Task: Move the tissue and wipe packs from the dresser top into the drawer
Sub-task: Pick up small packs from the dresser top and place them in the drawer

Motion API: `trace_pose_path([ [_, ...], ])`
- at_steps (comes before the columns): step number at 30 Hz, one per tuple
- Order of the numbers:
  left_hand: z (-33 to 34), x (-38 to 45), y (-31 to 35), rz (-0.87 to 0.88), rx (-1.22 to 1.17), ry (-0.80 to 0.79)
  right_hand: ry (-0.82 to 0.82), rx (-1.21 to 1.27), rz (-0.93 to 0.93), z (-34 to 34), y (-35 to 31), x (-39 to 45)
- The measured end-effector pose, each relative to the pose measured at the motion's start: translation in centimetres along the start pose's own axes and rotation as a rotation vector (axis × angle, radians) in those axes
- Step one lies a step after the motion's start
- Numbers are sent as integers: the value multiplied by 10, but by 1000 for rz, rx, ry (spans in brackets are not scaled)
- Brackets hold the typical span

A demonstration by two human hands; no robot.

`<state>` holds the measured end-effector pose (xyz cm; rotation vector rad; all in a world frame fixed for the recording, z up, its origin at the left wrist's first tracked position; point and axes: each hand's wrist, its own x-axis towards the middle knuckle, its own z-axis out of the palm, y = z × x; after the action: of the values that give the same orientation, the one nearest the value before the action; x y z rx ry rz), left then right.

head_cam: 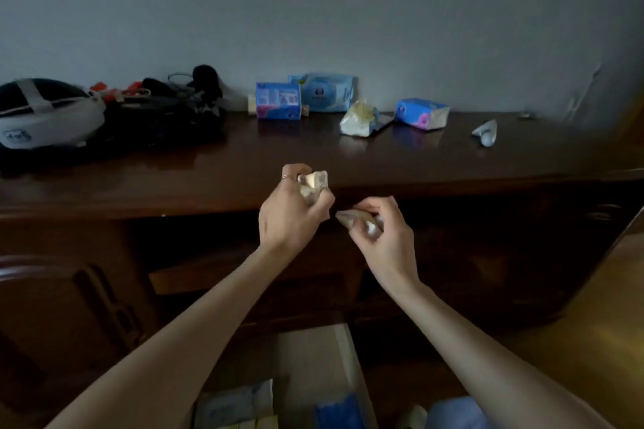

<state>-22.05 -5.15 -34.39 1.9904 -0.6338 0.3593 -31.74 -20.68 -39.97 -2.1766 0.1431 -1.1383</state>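
Note:
My left hand (291, 214) is closed around a small cream tissue pack (315, 181) just in front of the dresser's front edge. My right hand (381, 230) pinches another small pale pack (352, 218) beside it. On the dark wooden dresser top (244, 157) by the wall stand a blue tissue box-shaped pack (278, 100), a light blue wipe pack (329, 91), a crumpled whitish pack (360, 118) and a blue soft tissue pack (421, 113). Below, the open drawer (313, 359) holds a white pack (237, 404) and a blue pack (336, 409).
A white and dark helmet-like bag (48, 113) and a heap of black cables and gear (167, 108) fill the dresser's left side. A small grey tube (485, 133) lies at the right. A wooden chair back (21, 268) shows at the lower left.

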Motion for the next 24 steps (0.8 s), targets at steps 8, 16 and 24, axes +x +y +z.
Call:
trace_pose_path([
  [8, -24, -197, -189, -490, -106, -185, -608, 188, 705, 74, 49, -189],
  [16, 9, -269, -281, -814, 71, -547, -970, 104, 816, 144, 89, -258],
  [24, 31, -270, -281, -1376, -674, -327, -958, 334, 772, 164, 63, -249],
])
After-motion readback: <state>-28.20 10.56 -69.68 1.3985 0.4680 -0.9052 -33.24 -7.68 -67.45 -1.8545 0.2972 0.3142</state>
